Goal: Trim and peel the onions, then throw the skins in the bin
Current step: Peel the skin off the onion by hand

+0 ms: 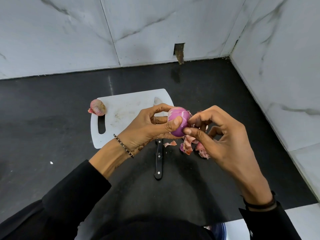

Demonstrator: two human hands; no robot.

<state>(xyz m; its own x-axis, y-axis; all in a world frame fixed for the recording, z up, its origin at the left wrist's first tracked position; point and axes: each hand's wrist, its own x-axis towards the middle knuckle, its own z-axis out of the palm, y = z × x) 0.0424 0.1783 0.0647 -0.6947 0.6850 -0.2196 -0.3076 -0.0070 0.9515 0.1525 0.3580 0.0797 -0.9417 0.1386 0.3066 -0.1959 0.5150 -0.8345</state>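
I see my left hand (149, 125) curled round a mostly peeled purple onion (178, 122), thumb laid across its front and fingers wrapped behind, holding it up above the near right corner of the white cutting board (124, 108). My right hand (223, 135) meets the onion from the right: thumb and forefinger are pinched against its side, where a ragged bit of skin sticks out, and the other fingers are loosely curled. Whether the pinch has a firm hold of that skin I cannot tell.

A second onion (97, 107), with its dry pinkish skin on, sits at the far left corner of the board, just above the handle slot. A black-handled knife (159, 161) lies with its blade on the board, running under my left hand, and its handle on the dark desk (52, 127) pointing toward me. Loose onion skins (188, 146) are scattered on the desk just right of the knife, below my right hand. Grey-veined marble walls (173, 23) close in the corner behind
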